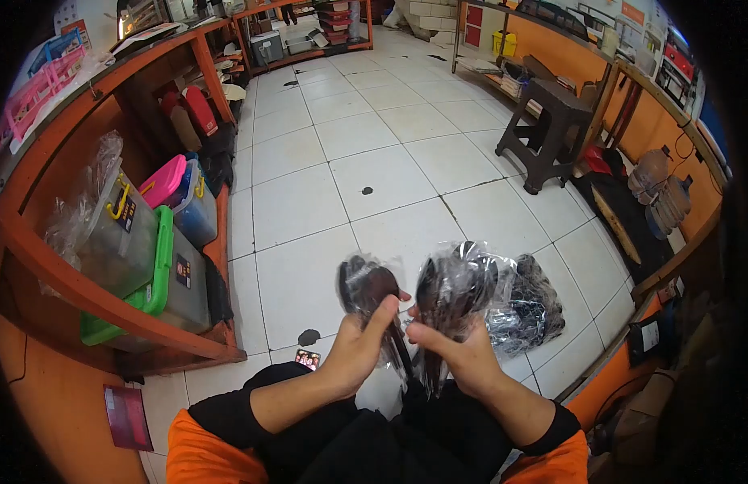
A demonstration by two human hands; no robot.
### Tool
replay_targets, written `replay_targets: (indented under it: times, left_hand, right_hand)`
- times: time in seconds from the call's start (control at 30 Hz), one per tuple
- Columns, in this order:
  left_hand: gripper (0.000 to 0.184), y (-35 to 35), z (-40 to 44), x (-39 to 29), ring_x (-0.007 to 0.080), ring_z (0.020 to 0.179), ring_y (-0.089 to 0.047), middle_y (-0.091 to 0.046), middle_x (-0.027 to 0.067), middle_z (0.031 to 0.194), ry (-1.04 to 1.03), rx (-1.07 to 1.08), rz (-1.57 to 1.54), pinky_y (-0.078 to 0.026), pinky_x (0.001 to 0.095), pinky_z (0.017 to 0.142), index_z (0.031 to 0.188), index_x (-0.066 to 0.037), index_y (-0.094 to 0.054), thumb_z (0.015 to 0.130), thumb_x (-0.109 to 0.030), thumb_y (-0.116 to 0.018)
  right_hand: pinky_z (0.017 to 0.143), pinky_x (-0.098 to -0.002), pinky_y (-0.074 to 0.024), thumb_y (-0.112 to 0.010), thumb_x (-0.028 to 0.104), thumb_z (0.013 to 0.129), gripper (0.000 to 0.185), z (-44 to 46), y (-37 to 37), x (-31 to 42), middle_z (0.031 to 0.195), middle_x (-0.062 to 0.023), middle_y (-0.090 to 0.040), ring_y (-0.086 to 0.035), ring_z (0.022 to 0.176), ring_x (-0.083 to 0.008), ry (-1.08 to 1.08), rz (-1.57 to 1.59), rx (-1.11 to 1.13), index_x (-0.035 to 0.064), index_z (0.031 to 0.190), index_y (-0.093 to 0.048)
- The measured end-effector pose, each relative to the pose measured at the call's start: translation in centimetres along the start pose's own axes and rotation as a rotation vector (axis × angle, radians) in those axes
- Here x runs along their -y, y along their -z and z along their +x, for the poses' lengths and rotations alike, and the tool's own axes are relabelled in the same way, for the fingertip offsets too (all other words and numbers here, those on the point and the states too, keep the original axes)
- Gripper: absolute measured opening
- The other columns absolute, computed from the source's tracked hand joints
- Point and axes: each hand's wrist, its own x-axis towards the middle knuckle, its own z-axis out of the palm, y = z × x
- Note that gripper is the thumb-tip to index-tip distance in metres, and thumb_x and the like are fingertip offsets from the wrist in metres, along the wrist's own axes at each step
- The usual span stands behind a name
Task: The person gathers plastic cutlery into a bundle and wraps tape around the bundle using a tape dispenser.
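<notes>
My left hand (pixel 359 348) is closed around a bundle of dark spoons (pixel 366 284) in clear plastic, bowls upward and handles hanging down. In my right hand (pixel 464 355) is a second plastic-wrapped bundle of dark spoons (pixel 455 282), also with the bowls up, its wrap shiny and crinkled. The two bundles are side by side in front of me, slightly apart at the top. On the floor just right of my right hand lies a pile of dark items in clear plastic (pixel 529 310); their exact kind is hard to make out.
White floor tiles (pixel 301 202) stretch ahead. Along the left, an orange shelf frame (pixel 35 250) holds lidded plastic boxes (pixel 180 282). A dark plastic stool (pixel 549 121) stands ahead on the right, near large clear bottles (pixel 668 202). A small picture card (pixel 307 359) lies by my left forearm.
</notes>
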Motion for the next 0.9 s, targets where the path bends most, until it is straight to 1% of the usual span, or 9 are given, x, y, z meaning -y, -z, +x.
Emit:
replay_targets:
  times: [0.17,0.27,0.47,0.5,0.6,0.7,0.8,0.83,0.9]
  left_hand:
    - [0.026,0.8,0.6,-0.2,0.0147,0.074,-0.052,-0.052,0.0029,0.08,-0.012,-0.041,-0.014,-0.044,0.0301,0.075,0.105,-0.002,-0.052,0.098,-0.027,-0.049]
    - [0.028,0.1,0.2,-0.2,0.007,0.072,-0.048,-0.05,-0.0016,0.078,-0.044,-0.051,0.067,-0.041,0.0228,0.068,0.1,-0.004,-0.055,0.095,-0.031,-0.056]
    - [0.029,0.0,-0.1,-0.4,0.0044,0.074,-0.044,-0.045,-0.0048,0.077,-0.014,0.122,0.234,-0.037,0.0209,0.065,0.103,-0.004,-0.058,0.086,-0.024,-0.071]
    - [0.034,0.5,0.0,-0.4,0.0053,0.08,-0.05,-0.056,-0.0019,0.086,0.043,0.147,0.246,-0.042,0.0222,0.069,0.107,-0.002,-0.06,0.083,-0.022,-0.074]
    - [0.031,-0.2,-0.2,-0.9,0.0085,0.09,-0.056,-0.064,0.0044,0.1,0.063,0.08,0.093,-0.046,0.0257,0.08,0.106,0.0,-0.061,0.087,-0.022,-0.07]
    - [0.032,0.4,0.5,-0.7,0.0125,0.098,-0.058,-0.063,0.0104,0.114,0.097,0.057,-0.056,-0.045,0.0296,0.09,0.109,0.002,-0.061,0.09,-0.024,-0.064]
    - [0.028,-0.2,0.5,-1.8,0.0138,0.095,-0.059,-0.065,0.0078,0.103,0.088,0.066,-0.15,-0.044,0.0305,0.091,0.103,0.0,-0.061,0.093,-0.025,-0.06]
    - [0.025,0.4,0.9,-0.7,0.0119,0.084,-0.058,-0.062,0.0034,0.087,0.071,-0.003,-0.131,-0.045,0.0283,0.082,0.096,-0.001,-0.061,0.092,-0.026,-0.061]
    - [0.025,0.4,0.9,-0.8,0.0087,0.074,-0.052,-0.055,-0.0003,0.079,0.046,0.005,-0.061,-0.043,0.0261,0.074,0.098,-0.002,-0.059,0.091,-0.025,-0.063]
  right_hand:
    - [0.084,-0.0269,-0.0455,-0.068,0.009,0.082,0.031,0.1,1.7,-0.8,0.104,-0.0063,-0.063,-0.059,0.094,-0.0124,-0.053,0.235,-0.016,0.0007,0.111,-0.057]
    - [0.082,-0.0315,-0.0479,-0.067,0.003,0.081,0.032,-0.1,1.4,-0.6,0.098,-0.0091,-0.062,-0.06,0.089,-0.0168,-0.052,0.178,-0.032,-0.0015,0.11,-0.055]
    - [0.084,-0.0308,-0.0494,-0.069,0.001,0.08,0.029,0.3,1.6,-1.5,0.099,-0.0079,-0.064,-0.062,0.094,-0.016,-0.022,0.073,0.003,-0.0001,0.107,-0.058]
    - [0.085,-0.0308,-0.0492,-0.069,0.001,0.08,0.029,0.3,1.5,-1.4,0.099,-0.0079,-0.065,-0.062,0.094,-0.016,-0.023,0.055,-0.008,-0.0002,0.107,-0.058]
    - [0.086,-0.0308,-0.0486,-0.07,0.001,0.08,0.029,0.0,1.1,-0.8,0.099,-0.0079,-0.065,-0.062,0.095,-0.0159,-0.028,0.01,-0.018,-0.0009,0.107,-0.059]
    - [0.085,-0.0305,-0.0483,-0.07,0.003,0.079,0.032,0.1,0.8,-0.2,0.099,-0.0079,-0.065,-0.062,0.093,-0.0161,-0.032,-0.007,0.006,-0.0024,0.109,-0.059]
    - [0.083,-0.0297,-0.0478,-0.067,0.007,0.08,0.037,0.1,1.0,-0.2,0.096,-0.0089,-0.064,-0.062,0.089,-0.0171,-0.059,0.062,-0.016,-0.0037,0.114,-0.056]
    - [0.082,-0.0295,-0.0474,-0.066,0.008,0.079,0.039,0.1,1.1,0.0,0.095,-0.0093,-0.064,-0.061,0.088,-0.0173,-0.082,0.128,-0.035,-0.0038,0.115,-0.056]
    - [0.081,-0.0291,-0.0462,-0.061,0.013,0.079,0.044,0.2,1.8,-0.1,0.093,-0.0112,-0.063,-0.059,0.085,-0.0181,-0.123,0.293,-0.039,-0.0042,0.119,-0.053]
